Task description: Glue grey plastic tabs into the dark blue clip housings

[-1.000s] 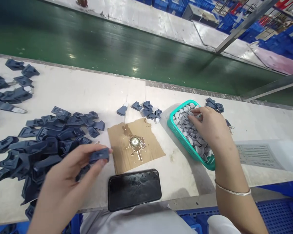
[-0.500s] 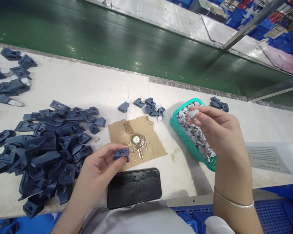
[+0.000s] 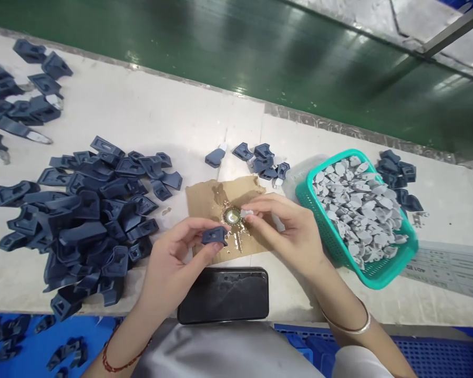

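Note:
Between the thumb and fingers of my left hand (image 3: 181, 252) is a dark blue plastic part (image 3: 215, 236) with a recess in its face. My right hand (image 3: 289, 231) pinches a small light grey plastic piece (image 3: 246, 213), close to a round cap (image 3: 232, 216) with shiny liquid in it. The cap sits on a torn piece of brown cardboard (image 3: 205, 202), wet with drips around it. The blue part is just left of and below the cap, apart from the grey piece. Right of my right hand stands a green basket (image 3: 305, 197) full of similar grey pieces.
A large pile of dark blue parts (image 3: 82, 220) covers the table at left, with more at far left. A phone (image 3: 224, 295) lies at the front edge. Small groups of blue parts (image 3: 264, 160) lie behind the cardboard and beyond the basket. A green conveyor belt (image 3: 205, 52) runs behind.
My right hand has moved left from over the basket to the cap, carrying the grey piece. My left hand still holds the blue part near the cardboard. The view has shifted downward.

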### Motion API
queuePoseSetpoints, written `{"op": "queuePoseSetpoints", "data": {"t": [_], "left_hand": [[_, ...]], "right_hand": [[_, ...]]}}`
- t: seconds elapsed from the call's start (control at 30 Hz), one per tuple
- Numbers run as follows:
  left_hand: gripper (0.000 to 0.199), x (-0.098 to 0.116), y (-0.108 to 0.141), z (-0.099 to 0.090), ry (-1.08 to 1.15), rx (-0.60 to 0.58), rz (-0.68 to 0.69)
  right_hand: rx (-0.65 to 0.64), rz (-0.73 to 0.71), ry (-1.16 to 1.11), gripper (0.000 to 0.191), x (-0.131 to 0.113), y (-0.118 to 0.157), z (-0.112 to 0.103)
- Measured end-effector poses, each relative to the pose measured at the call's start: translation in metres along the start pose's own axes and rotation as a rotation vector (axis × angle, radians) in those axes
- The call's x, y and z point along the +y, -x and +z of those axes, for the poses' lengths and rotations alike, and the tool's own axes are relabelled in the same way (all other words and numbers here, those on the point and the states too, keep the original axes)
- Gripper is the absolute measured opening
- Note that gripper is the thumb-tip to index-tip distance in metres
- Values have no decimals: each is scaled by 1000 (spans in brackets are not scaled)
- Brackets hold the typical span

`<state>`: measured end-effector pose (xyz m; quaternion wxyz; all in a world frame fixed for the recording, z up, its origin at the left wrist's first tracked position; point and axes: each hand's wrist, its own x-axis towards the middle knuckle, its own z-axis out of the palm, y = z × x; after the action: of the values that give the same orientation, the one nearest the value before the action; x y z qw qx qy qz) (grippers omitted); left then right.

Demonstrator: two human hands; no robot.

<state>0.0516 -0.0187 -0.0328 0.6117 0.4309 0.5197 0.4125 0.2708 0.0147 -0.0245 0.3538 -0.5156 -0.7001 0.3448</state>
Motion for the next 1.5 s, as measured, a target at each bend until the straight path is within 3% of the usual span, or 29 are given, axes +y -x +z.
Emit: {"op": "queuePoseSetpoints", "data": {"t": [0.2, 0.3, 0.57, 0.8, 0.9, 1.13, 1.27, 1.5], "left_hand": [[10, -4, 1, 1, 12, -20, 2], [9, -5, 2, 0, 7, -51, -17], [12, 0, 0, 1, -25, -50, 19], [14, 0, 1, 2, 137, -59, -68], [11, 2, -1, 2, 153, -40, -53], [23, 2, -4, 1, 57, -16, 42], [22, 3, -2, -2, -24, -110, 118], [21, 6, 1, -11, -129, -355, 136]], "right_hand": [[-96, -142, 100, 15, 2, 2, 7], [-92, -148, 92, 15, 0, 2, 9], [91, 349, -409, 9, -7, 3, 6], [49, 409, -754, 12, -6, 2, 11], [37, 414, -800, 12, -6, 2, 12], [29, 358, -913, 7, -10, 3, 11], [-5, 286, -951, 7, -12, 6, 14], [-12, 158, -814, 13, -11, 9, 11]]}}
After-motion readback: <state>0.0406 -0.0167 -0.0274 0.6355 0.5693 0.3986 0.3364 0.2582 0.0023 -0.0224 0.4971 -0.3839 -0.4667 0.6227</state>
